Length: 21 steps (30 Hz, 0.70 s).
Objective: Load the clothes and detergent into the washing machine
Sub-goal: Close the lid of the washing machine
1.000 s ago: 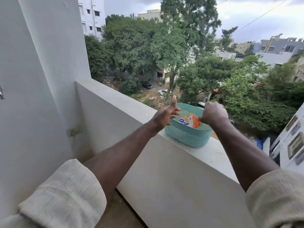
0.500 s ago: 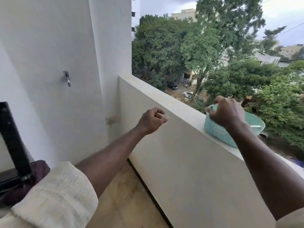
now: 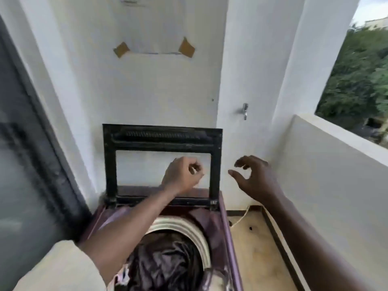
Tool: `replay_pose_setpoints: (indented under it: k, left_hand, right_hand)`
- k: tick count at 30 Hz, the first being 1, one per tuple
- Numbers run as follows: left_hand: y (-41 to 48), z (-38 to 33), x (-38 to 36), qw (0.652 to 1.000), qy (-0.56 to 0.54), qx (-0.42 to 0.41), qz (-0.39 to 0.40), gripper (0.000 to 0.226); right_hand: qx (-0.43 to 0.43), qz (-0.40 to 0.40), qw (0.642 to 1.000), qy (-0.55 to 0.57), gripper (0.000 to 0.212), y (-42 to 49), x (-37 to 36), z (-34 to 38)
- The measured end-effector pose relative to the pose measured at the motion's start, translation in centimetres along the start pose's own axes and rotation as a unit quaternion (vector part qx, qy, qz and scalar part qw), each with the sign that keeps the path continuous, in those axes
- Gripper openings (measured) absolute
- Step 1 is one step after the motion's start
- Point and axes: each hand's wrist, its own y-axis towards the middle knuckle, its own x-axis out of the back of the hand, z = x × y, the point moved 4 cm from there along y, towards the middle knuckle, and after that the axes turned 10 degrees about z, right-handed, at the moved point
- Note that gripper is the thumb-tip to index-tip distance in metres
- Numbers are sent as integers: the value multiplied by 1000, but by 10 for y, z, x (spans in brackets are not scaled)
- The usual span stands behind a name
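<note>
clothes (image 3: pixel 165 261) are already down in the washing machine (image 3: pixel 218 225) drum: a dark, glossy, crumpled pile that should be soft, light and limp, so any gathered fold is a fair hold, though it looks slippery and may slide out of a loose pinch. lid (image 3: pixel 162 164) stands upright at the back; the pile lies below and nearer than both hands, under the left forearm. left hand (image 3: pixel 182 175) is curled almost closed in front of the lid, maybe pinching something small and pale, can't tell what; right hand (image 3: pixel 255 177) is half open, fingers spread, holding nothing, no detergent pack identifiable.
</note>
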Motion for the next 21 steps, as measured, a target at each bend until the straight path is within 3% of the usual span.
replay_pose_setpoints:
  k: [2,4,6,9,11,13,17,21]
  left_hand:
    - [-13,39,39,997,22,20,-65,10]
    - [-20,75,68,995,29,31,-92,10]
    - [-17,110,82,996,34,66,-42,12]
    - [-2,154,82,980,76,140,117,56]
    - [21,167,88,977,125,129,119,79]
    - [52,166,98,978,167,94,88,87]
    - [113,155,114,938,343,18,41,84]
    - [140,167,112,940,335,32,61,68]
  right_hand:
    - [15,18,1000,20,28,15,-39,36]
    - [10,50,998,26,45,29,-78,65]
    - [8,93,996,-8,60,43,-112,80]
    - [-3,173,982,-79,80,69,-154,89]
    - [13,192,974,-122,86,99,-168,93]
    - [34,168,971,-165,86,136,-169,98]
    - [36,131,976,-172,75,207,-158,100]
    - [-8,139,971,-194,71,232,-168,86]
